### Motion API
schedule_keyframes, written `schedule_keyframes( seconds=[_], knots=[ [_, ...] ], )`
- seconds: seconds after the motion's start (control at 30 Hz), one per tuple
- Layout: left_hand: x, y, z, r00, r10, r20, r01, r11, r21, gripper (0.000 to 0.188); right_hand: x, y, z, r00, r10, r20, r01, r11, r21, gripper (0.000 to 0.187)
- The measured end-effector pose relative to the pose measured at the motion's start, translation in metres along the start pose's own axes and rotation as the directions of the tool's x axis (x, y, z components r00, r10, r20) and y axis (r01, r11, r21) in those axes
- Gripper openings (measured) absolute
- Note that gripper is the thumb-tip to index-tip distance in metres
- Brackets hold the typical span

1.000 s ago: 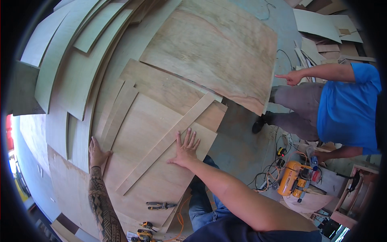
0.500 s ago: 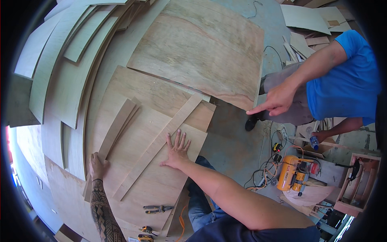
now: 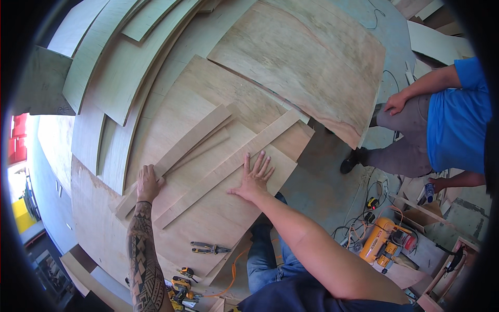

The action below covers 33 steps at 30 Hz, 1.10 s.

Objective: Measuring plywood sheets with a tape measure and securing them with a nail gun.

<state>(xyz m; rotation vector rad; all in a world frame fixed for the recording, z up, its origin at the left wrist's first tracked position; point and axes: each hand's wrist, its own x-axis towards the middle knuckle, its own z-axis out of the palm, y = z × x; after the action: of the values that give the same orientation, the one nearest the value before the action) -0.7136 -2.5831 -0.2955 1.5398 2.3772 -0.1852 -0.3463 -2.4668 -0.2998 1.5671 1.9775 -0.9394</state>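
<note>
My left hand (image 3: 147, 183) rests on the near end of a narrow plywood strip (image 3: 179, 153) that lies slanted across a stack of plywood sheets (image 3: 202, 104). My right hand (image 3: 254, 179) lies flat, fingers spread, on a smaller plywood panel (image 3: 228, 218) and touches a second long strip (image 3: 234, 166) running diagonally up to the right. Neither hand grips anything. A large sheet (image 3: 306, 57) lies beyond, overhanging the stack at the right.
Pliers (image 3: 208, 248) lie on the panel near me; a tape measure (image 3: 186, 272) and a yellow drill (image 3: 179, 291) sit below. A person in a blue shirt (image 3: 457, 125) crouches at right. An orange compressor (image 3: 384, 244) and cables lie on the floor. Curved plywood pieces (image 3: 104, 62) at left.
The view has shifted so the sheets sit further right and lower. The person in blue has pulled the pointing arm back and now rests a hand on a knee. My hands stay on the wood.
</note>
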Motion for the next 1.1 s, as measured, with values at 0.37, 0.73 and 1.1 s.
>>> schedule_keyframes(
  seconds=[0.37,0.73,1.1],
  knots=[
    [-0.010,0.004,-0.011,0.981,0.185,0.056,-0.187,0.982,0.036,0.063,0.001,0.005,-0.002,1.000,0.017,0.001,-0.017,1.000,0.011,0.147],
    [-0.017,-0.037,-0.013,0.962,0.267,-0.060,-0.273,0.954,-0.124,0.063,0.005,0.006,0.007,1.000,0.012,-0.019,-0.011,1.000,0.002,0.152],
    [-0.016,-0.112,0.057,0.925,0.361,0.119,-0.352,0.931,-0.093,0.087,-0.009,-0.001,-0.002,0.995,-0.053,-0.081,0.061,0.994,0.093,0.151]
  ],
)
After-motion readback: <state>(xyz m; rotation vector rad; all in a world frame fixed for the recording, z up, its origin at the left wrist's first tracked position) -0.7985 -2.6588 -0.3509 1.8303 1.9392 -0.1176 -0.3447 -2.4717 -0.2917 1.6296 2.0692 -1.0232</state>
